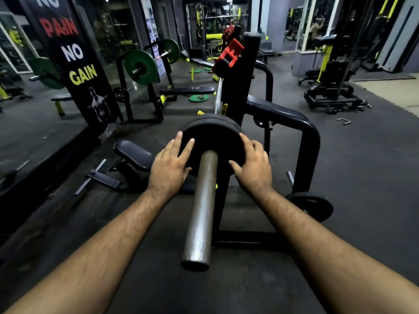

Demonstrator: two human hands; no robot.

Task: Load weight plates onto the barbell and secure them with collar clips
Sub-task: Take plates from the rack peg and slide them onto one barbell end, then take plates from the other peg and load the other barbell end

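A black weight plate (pixel 213 137) sits on the steel barbell sleeve (pixel 201 211), which points straight toward me. A second black plate shows just behind it. My left hand (pixel 170 168) presses flat on the plate's left face, fingers spread. My right hand (pixel 254 166) rests on its right edge, thumb toward the sleeve. Two red collar clips (pixel 229 56) hang on the black rack upright (pixel 240 87) beyond the plate. The barbell shaft (pixel 218 96) runs on past the rack.
A black plate (pixel 310 207) hangs on a peg of the rack frame at lower right. A small padded bench (pixel 133 155) lies left of the sleeve. Green plates (pixel 140 66) load another bar at the back left, more lie on the floor. A mirror wall runs along the left.
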